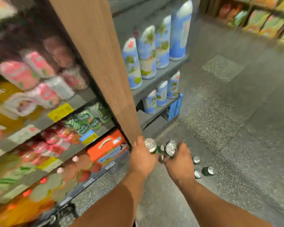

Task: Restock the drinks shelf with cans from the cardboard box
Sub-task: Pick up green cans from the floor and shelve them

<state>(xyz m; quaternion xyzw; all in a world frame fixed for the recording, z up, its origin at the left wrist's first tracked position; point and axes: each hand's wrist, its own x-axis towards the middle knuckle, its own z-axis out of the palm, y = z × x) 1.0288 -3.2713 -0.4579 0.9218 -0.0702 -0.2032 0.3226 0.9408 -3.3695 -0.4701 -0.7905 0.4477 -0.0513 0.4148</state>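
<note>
My left hand [142, 157] grips a green can [150, 145] with a silver top, low down by the foot of the wooden shelf divider [97, 63]. My right hand [180, 161] grips another silver-topped can [171, 148] right beside it. More can tops show between and under my hands. Three loose cans [207, 171] stand on the floor just right of my right hand. The drinks shelf [82, 99] on my left holds blurred pink, green and orange packs and cans. No cardboard box is visible.
An orange carton [107, 147] sits on the bottom shelf near my left hand. Blue and white bottles [147, 53] fill the grey end shelves beyond the divider. Speckled grey floor [228, 128] stretches to the right, with another product rack [261, 20] at the far top right.
</note>
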